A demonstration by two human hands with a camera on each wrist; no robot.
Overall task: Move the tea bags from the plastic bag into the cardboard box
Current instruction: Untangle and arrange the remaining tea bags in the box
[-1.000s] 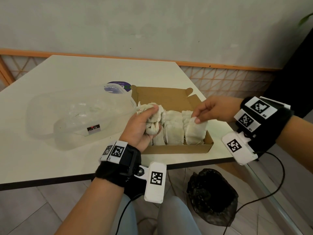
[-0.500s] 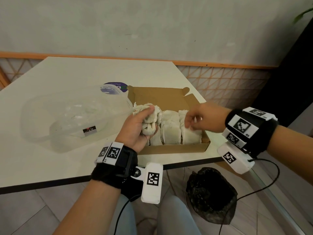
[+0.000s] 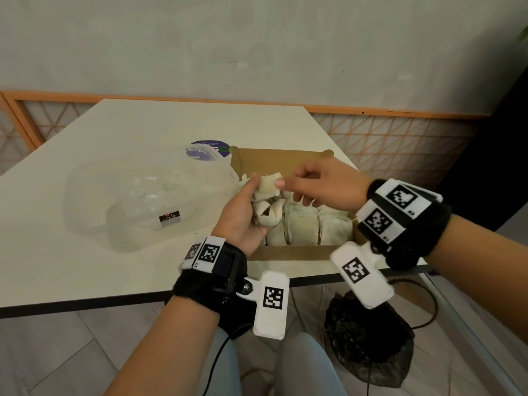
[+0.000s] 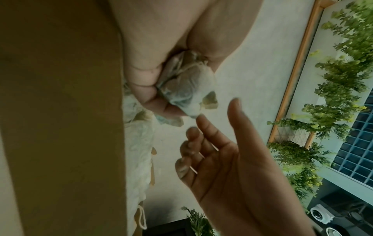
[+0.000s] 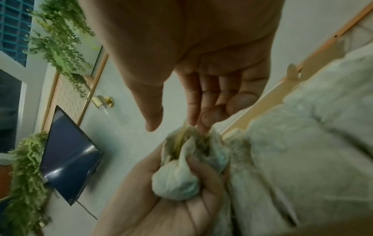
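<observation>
My left hand (image 3: 257,197) grips a crumpled bunch of white tea bags (image 3: 267,204) above the left end of the open cardboard box (image 3: 294,252). The right hand (image 3: 281,185) reaches in from the right. Its fingertips (image 5: 203,126) touch the top of the bunch (image 5: 177,178), while the thumb stays apart from it and pinches nothing. More tea bags (image 3: 314,225) stand in a row inside the box. The clear plastic bag (image 3: 143,195) lies flattened to the left of the box. In the left wrist view my left hand's fingers (image 4: 150,89) curl round the bunch (image 4: 189,86), with the right hand (image 4: 218,111) spread beside it.
A purple round label (image 3: 211,147) shows behind the plastic bag, by the box's back corner. The box sits near the table's front right edge (image 3: 311,281). On the floor under that corner is a black bag (image 3: 368,338). A cable hangs from the right wrist.
The right hand let go of the tea bag it set at the right end of the box and moved left to the bunch. The left hand kept its grip and rose slightly.
</observation>
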